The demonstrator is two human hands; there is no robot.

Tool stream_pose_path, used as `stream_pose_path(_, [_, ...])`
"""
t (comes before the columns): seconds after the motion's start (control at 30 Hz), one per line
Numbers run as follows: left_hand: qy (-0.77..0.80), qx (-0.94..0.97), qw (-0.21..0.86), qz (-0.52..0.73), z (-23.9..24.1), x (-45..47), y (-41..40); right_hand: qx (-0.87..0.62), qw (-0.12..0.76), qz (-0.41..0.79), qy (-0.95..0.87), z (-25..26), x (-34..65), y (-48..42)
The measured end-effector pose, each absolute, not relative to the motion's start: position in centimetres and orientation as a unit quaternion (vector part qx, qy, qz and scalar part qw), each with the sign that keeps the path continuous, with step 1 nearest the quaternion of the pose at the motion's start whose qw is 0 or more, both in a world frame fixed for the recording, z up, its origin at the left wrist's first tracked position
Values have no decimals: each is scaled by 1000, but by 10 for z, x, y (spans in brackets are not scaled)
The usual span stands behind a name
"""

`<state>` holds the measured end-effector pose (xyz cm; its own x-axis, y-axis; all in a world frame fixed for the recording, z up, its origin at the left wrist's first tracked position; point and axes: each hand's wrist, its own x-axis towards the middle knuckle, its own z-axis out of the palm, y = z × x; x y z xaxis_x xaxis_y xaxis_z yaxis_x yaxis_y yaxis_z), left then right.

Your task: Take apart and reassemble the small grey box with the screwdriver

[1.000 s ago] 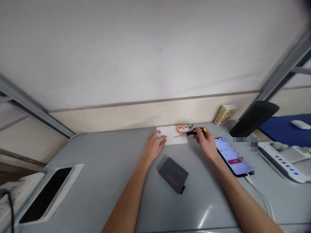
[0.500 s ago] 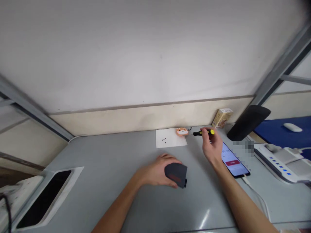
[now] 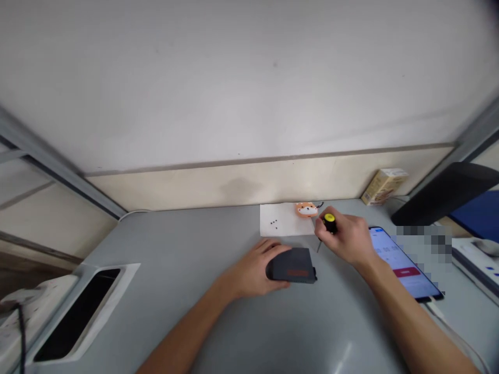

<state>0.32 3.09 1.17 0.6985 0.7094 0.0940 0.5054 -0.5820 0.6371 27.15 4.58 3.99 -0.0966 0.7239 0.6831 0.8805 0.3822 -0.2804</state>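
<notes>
My left hand is wrapped round the left end of a dark grey box-like device with reddish lettering and a small black part at its right end. A screwdriver with a black and yellow handle is gripped in my right hand. Its thin shaft points down, just right of the device and apart from it. Behind the device lies a white sheet of paper bearing several tiny dark screws. An orange animal-face case rests on the sheet's back right corner.
A lit phone with a white cable lies right of my right hand. Further back stand a small carton and a black upright object. A power strip is at the far right. A dark-screened phone-like slab lies at left.
My right hand has brought the screwdriver closer to the device and turned it from sideways to tip-down. The device in my left hand has turned to lie more level. The view has shifted slightly.
</notes>
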Motion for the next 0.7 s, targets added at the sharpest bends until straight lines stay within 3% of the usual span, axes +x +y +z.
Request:
stream_pose_path(0.27, [376,871,267,169,4,7,33,-560,421,62,-711,44,263,40])
stream_pose_path(0.7, [394,864,261,172,7,10,31,-543,469,67,-693,45,257,33])
